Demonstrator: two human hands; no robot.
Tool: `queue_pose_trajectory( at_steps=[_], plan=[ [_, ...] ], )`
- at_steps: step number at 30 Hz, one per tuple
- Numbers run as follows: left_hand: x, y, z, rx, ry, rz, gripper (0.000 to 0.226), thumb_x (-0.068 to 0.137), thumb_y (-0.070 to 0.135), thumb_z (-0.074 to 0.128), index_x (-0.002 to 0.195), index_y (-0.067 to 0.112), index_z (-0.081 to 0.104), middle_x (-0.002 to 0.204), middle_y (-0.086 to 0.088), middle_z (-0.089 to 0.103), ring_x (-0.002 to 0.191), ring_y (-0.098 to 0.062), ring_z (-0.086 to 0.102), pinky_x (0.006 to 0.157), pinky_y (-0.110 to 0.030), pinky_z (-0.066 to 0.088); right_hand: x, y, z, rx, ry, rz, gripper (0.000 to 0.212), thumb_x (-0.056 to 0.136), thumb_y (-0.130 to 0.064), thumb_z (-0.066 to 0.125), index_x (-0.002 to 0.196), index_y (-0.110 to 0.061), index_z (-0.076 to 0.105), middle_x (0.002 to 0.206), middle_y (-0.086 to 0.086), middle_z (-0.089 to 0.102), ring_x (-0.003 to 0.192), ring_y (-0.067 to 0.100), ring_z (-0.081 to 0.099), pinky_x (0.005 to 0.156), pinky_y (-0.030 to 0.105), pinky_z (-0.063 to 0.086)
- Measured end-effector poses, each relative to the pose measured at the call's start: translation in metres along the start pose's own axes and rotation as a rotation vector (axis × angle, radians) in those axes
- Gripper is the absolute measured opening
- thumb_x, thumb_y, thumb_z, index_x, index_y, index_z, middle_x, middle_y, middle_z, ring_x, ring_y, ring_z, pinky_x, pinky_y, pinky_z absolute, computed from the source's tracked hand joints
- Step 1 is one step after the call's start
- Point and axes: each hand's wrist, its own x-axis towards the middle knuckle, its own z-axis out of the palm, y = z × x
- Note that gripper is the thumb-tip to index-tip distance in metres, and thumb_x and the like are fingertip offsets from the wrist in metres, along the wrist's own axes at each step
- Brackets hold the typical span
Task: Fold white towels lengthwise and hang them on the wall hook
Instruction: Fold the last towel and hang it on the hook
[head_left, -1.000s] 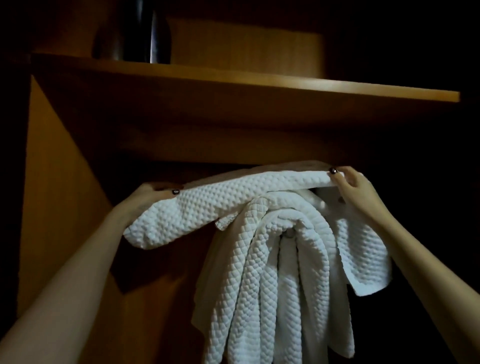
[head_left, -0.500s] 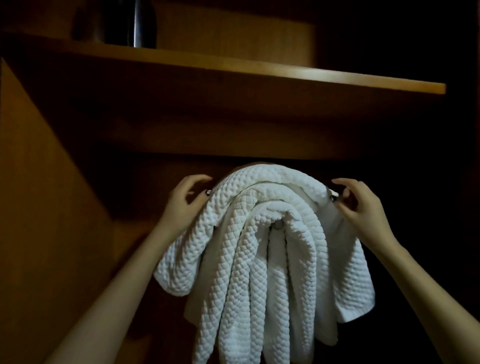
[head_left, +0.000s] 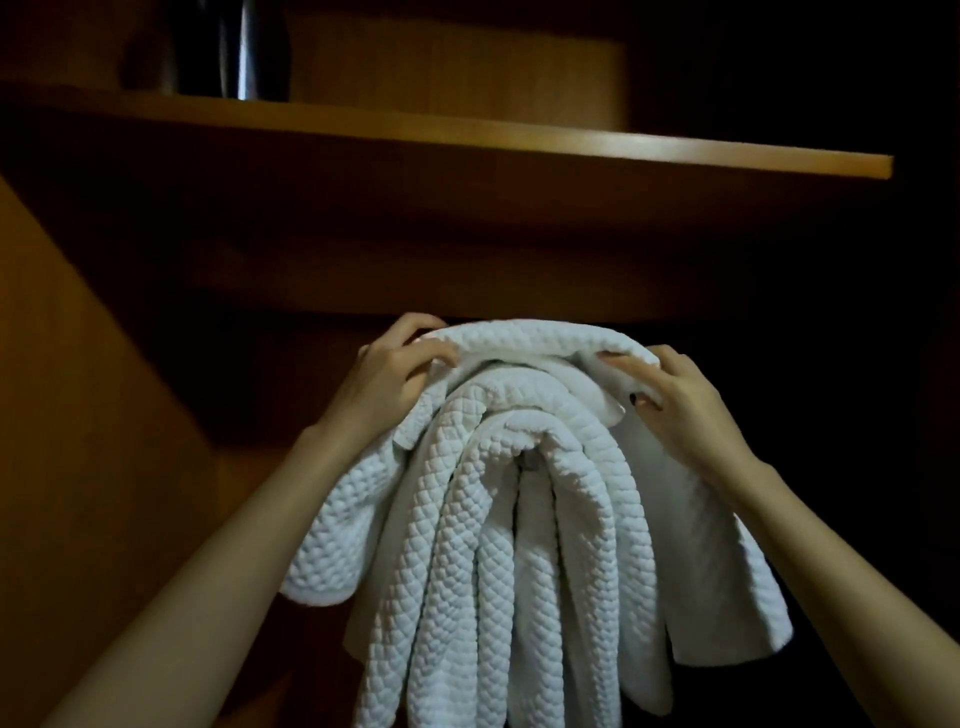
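Several white quilted towels (head_left: 519, 571) hang in a bundle from a wall hook (head_left: 530, 460), whose small metal end shows between their folds. A further white towel (head_left: 530, 340) is draped over the top of the bundle, its ends falling left and right. My left hand (head_left: 387, 374) grips its upper left edge, thumb on the front and fingers curled behind. At the upper right, my right hand (head_left: 675, 400) pinches a fold of the same towel. Most of the hook is hidden by cloth.
A wooden shelf (head_left: 571, 143) juts out just above the towels, with a dark metal cylinder (head_left: 234, 49) standing on it at the upper left. A wooden side panel (head_left: 78, 415) rises on the left. The right side is dark.
The top towel went from stretched out above the bundle to draped over it. Both hands moved inward and now hold its top edge on either side.
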Motion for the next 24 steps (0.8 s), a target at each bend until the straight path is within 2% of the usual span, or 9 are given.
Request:
queue_pose_trajectory(
  at_steps=[3, 6, 8, 11, 13, 15, 19, 22, 24],
  plan=[
    [0.008, -0.011, 0.006, -0.022, 0.064, -0.187, 0.023, 0.092, 0.006, 0.055, 0.103, 0.018, 0.071, 0.107, 0.003, 0.054, 0.103, -0.025, 0.059, 0.083, -0.031, 0.044, 0.021, 0.000, 0.008, -0.020, 0.026, -0.028, 0.061, 0.089, 0.005, 0.052, 0.138, -0.031, 0.051, 0.099, -0.001, 0.048, 0.089, 0.024, 0.043, 0.067, 0.034, 0.039],
    [0.005, -0.030, 0.013, 0.117, -0.152, -0.348, 0.033, 0.091, 0.025, 0.053, 0.124, 0.033, 0.054, 0.122, -0.001, 0.057, 0.110, -0.027, 0.057, 0.089, -0.040, 0.048, 0.039, -0.003, 0.021, 0.045, -0.044, -0.019, 0.065, 0.089, 0.006, 0.051, 0.140, -0.033, 0.049, 0.116, 0.005, 0.058, 0.105, 0.033, 0.050, 0.083, 0.041, 0.045],
    [-0.006, -0.041, 0.014, 0.128, -0.190, -0.361, 0.042, 0.089, 0.019, 0.052, 0.127, 0.037, 0.048, 0.125, -0.003, 0.060, 0.110, -0.028, 0.058, 0.086, -0.043, 0.050, 0.044, -0.002, 0.028, 0.078, -0.096, -0.064, 0.066, 0.088, 0.007, 0.053, 0.139, -0.034, 0.051, 0.130, 0.010, 0.058, 0.117, 0.036, 0.049, 0.090, 0.042, 0.045],
    [-0.024, -0.049, 0.015, 0.026, -0.073, -0.318, 0.049, 0.087, 0.007, 0.050, 0.118, 0.046, 0.052, 0.114, 0.015, 0.059, 0.102, -0.008, 0.057, 0.079, -0.028, 0.049, 0.036, 0.009, 0.037, 0.142, -0.123, -0.047, 0.064, 0.090, 0.005, 0.055, 0.138, -0.038, 0.050, 0.136, 0.010, 0.052, 0.123, 0.034, 0.045, 0.094, 0.039, 0.041],
    [-0.037, -0.050, 0.020, -0.068, -0.040, -0.303, 0.054, 0.088, 0.002, 0.051, 0.116, 0.047, 0.056, 0.110, 0.026, 0.055, 0.101, 0.006, 0.054, 0.081, -0.018, 0.046, 0.020, 0.021, 0.039, 0.266, -0.121, 0.019, 0.068, 0.092, -0.003, 0.059, 0.136, -0.052, 0.044, 0.134, 0.005, 0.047, 0.124, 0.025, 0.043, 0.095, 0.030, 0.039],
    [-0.052, -0.048, 0.030, -0.228, -0.006, -0.334, 0.060, 0.087, -0.007, 0.055, 0.114, 0.047, 0.061, 0.116, 0.025, 0.057, 0.109, 0.003, 0.056, 0.090, -0.022, 0.049, 0.001, 0.030, 0.038, 0.407, -0.116, 0.068, 0.080, 0.089, -0.007, 0.065, 0.131, -0.067, 0.033, 0.127, -0.007, 0.046, 0.115, 0.004, 0.047, 0.090, 0.014, 0.039],
    [-0.085, -0.038, 0.045, -0.355, 0.104, -0.423, 0.070, 0.083, -0.003, 0.067, 0.120, 0.054, 0.052, 0.123, 0.037, 0.052, 0.115, 0.017, 0.048, 0.092, -0.003, 0.038, -0.039, 0.033, 0.044, 0.528, -0.176, 0.191, 0.085, 0.089, -0.024, 0.067, 0.136, -0.072, 0.015, 0.127, -0.049, 0.031, 0.107, -0.026, 0.041, 0.081, -0.001, 0.037],
    [-0.118, -0.039, 0.055, -0.417, 0.090, -0.543, 0.075, 0.086, 0.003, 0.066, 0.131, 0.057, 0.040, 0.120, 0.047, 0.048, 0.111, 0.023, 0.046, 0.081, 0.002, 0.039, -0.066, 0.030, 0.057, 0.489, -0.183, 0.250, 0.087, 0.091, -0.027, 0.065, 0.137, -0.071, 0.006, 0.134, -0.040, 0.032, 0.105, -0.017, 0.044, 0.078, 0.001, 0.035],
    [-0.137, -0.041, 0.060, -0.367, 0.031, -0.558, 0.072, 0.091, 0.004, 0.059, 0.136, 0.056, 0.034, 0.129, 0.039, 0.047, 0.118, 0.015, 0.046, 0.088, -0.003, 0.038, -0.075, 0.028, 0.064, 0.467, -0.192, 0.268, 0.089, 0.092, -0.024, 0.065, 0.140, -0.068, 0.005, 0.139, -0.036, 0.029, 0.114, -0.009, 0.041, 0.083, 0.003, 0.031]
  ],
)
